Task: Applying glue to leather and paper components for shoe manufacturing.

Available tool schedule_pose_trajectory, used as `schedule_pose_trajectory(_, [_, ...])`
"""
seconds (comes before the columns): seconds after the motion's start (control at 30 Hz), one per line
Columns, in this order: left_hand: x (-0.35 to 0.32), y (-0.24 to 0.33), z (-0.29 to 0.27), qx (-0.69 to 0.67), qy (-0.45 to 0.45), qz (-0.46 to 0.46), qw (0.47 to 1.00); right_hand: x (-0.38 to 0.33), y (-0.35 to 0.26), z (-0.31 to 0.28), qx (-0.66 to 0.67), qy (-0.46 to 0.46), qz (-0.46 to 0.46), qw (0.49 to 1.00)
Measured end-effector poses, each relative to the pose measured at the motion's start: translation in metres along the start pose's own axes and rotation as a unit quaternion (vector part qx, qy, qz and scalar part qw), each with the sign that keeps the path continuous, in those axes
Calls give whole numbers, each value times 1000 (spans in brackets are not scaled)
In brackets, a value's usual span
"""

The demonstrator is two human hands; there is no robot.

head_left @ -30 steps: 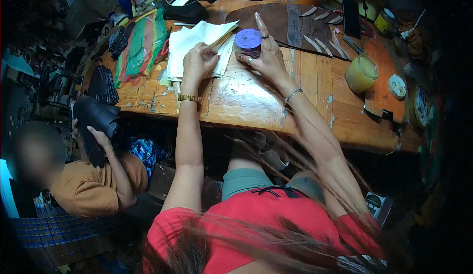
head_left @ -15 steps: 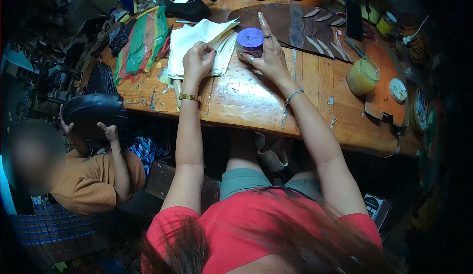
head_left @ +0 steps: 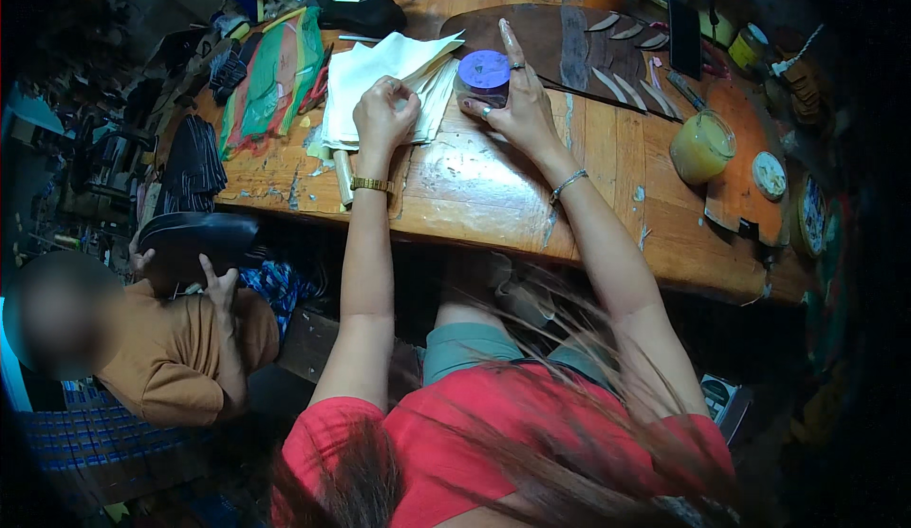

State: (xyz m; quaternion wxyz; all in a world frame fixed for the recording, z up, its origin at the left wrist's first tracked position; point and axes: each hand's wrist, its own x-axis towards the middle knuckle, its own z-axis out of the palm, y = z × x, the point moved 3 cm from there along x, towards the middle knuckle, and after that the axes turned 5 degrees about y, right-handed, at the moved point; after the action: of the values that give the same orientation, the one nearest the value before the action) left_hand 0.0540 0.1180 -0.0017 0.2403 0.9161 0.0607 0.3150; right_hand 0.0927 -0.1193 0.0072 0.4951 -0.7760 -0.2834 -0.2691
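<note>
My left hand (head_left: 383, 115) rests over a stack of white sheets (head_left: 365, 77), its fingers curled and thumb and fingertips close together. Whatever may lie between them is too small to make out. To its right, my right hand (head_left: 524, 118) is around the near right side of a small clear jar with a purple lid (head_left: 485, 70). The thumb presses the jar's lower front, and the index finger points up and away, with a whitish smear on it. The remaining fingers of that hand are mostly hidden.
Right of my hands lie a brown leather sheet (head_left: 531, 42) with pale curved strips, a phone (head_left: 684, 38), and a glue jar (head_left: 703, 148) with a brush. A plastic bag (head_left: 275, 82) is at left. At lower left, a co-worker (head_left: 180, 348) holds a black shiny piece (head_left: 197, 245).
The co-worker's black piece has moved down and slightly right, uncovering more of the dark stacked pieces behind it. Hair has swung across my right forearm. My hands have hardly moved.
</note>
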Motion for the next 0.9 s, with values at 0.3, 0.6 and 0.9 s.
schedule_pose_trajectory(0.3, [6,-23,2,-128,31,-51,990,0,1,0,7,3,-2,1000])
schedule_pose_trajectory(0.6, [9,-17,-5,-106,76,-6,991,0,0,-2,-2,-18,32,999])
schedule_pose_trajectory(0.9, [5,-3,-4,-145,22,62,987,0,0,-1,1,-17,27,999])
